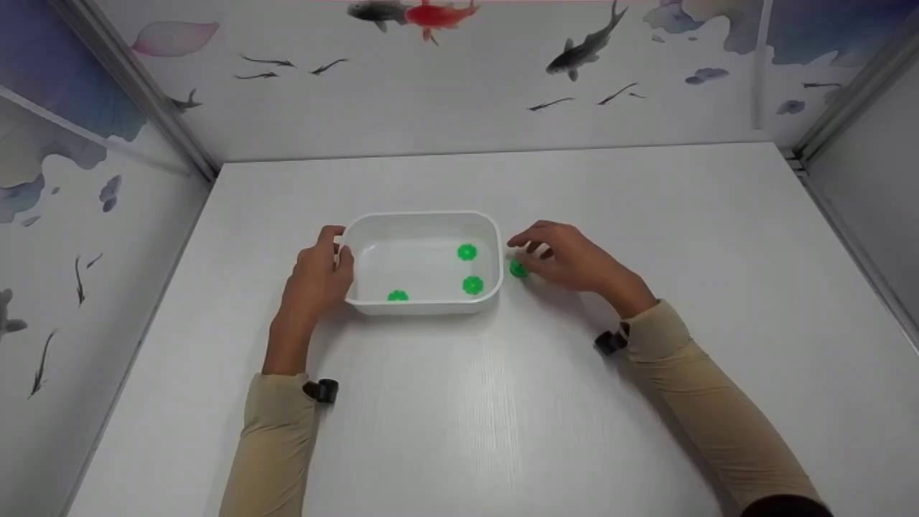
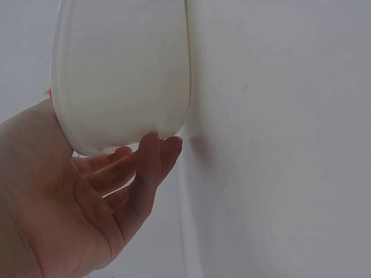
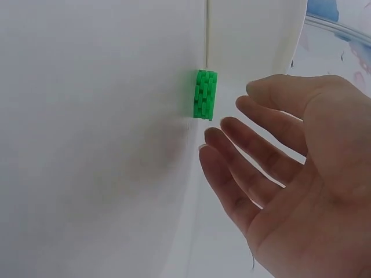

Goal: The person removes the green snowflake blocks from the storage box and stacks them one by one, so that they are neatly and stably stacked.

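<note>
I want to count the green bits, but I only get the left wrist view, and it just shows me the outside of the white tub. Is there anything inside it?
Observer: Yes, three green pieces lie in the white tub.
Operator: Cool! Are there any more outside?
Observer: One more green piece sits on the table, just beyond the end of the tub across from the left hand.
Operator: Is the other hand holding that one?
Observer: No, the right wrist view shows a gap between it and the right hand.
</note>
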Action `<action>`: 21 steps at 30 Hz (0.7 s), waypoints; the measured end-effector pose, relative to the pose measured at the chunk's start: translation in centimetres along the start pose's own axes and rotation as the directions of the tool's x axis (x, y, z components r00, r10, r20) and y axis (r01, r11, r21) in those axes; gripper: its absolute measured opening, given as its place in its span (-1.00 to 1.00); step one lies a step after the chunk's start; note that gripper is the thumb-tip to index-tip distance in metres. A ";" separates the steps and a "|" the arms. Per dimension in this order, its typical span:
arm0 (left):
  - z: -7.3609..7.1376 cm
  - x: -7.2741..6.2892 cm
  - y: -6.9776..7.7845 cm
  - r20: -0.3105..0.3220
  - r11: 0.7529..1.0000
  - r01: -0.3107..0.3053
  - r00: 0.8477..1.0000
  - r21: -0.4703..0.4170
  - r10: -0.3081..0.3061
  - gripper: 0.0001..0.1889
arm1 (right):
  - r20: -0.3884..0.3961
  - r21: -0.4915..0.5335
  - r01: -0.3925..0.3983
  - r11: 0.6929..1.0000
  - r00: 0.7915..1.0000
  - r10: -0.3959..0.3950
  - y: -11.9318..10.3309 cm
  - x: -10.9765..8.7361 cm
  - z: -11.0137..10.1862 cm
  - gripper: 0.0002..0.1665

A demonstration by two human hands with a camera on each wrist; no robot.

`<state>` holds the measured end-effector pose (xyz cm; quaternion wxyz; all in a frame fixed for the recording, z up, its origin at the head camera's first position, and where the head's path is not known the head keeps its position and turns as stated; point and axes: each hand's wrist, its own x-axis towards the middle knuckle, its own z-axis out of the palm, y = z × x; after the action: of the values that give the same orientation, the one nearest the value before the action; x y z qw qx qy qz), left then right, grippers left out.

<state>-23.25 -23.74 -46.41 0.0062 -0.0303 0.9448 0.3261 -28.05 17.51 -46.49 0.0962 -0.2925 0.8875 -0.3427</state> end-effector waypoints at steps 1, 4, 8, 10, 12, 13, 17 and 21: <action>0.0 0.0 0.0 -0.003 1.000 -0.001 1.000 0.001 0.001 -0.47 | -0.019 -0.004 0.007 1.000 1.000 -0.007 0.0 0.0 0.0 -0.61; 0.0 0.1 0.0 -0.004 1.000 0.001 1.000 0.002 -0.001 -0.48 | -0.085 -0.014 0.024 1.000 0.996 -0.025 -0.1 0.0 -0.2 -0.62; 0.0 0.0 0.1 -0.001 1.000 0.006 1.000 0.004 -0.006 -0.47 | -0.182 -0.019 0.053 0.998 0.982 -0.056 -0.5 0.0 -0.4 -0.62; -0.1 -0.1 0.1 0.000 1.000 0.008 1.000 0.004 -0.008 -0.47 | -0.218 -0.020 0.068 0.997 0.973 -0.071 -0.8 0.0 -0.5 -0.63; -0.1 -0.1 0.1 0.001 1.000 0.009 1.000 0.002 -0.009 -0.47 | -0.241 -0.018 0.082 0.996 0.967 -0.084 -1.1 0.1 -0.6 -0.63; -0.2 -0.2 0.1 0.001 1.000 0.010 1.000 0.001 -0.010 -0.47 | -0.248 -0.016 0.089 0.996 0.965 -0.091 -1.2 0.1 -0.6 -0.64; -0.1 -0.2 0.1 -0.002 1.000 0.015 1.000 -0.004 -0.015 -0.47 | -0.253 -0.005 0.110 0.994 0.961 -0.108 -1.8 0.3 -0.6 -0.65; 0.0 -0.2 0.2 -0.001 1.000 0.020 1.000 -0.010 -0.020 -0.47 | -0.246 0.008 0.132 0.991 0.961 -0.126 -2.3 0.6 -0.4 -0.66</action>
<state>-23.04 -23.59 -46.27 0.0087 -0.0398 0.9428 0.3308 -27.67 15.99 -44.70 -0.0332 -0.3038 0.8675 -0.3924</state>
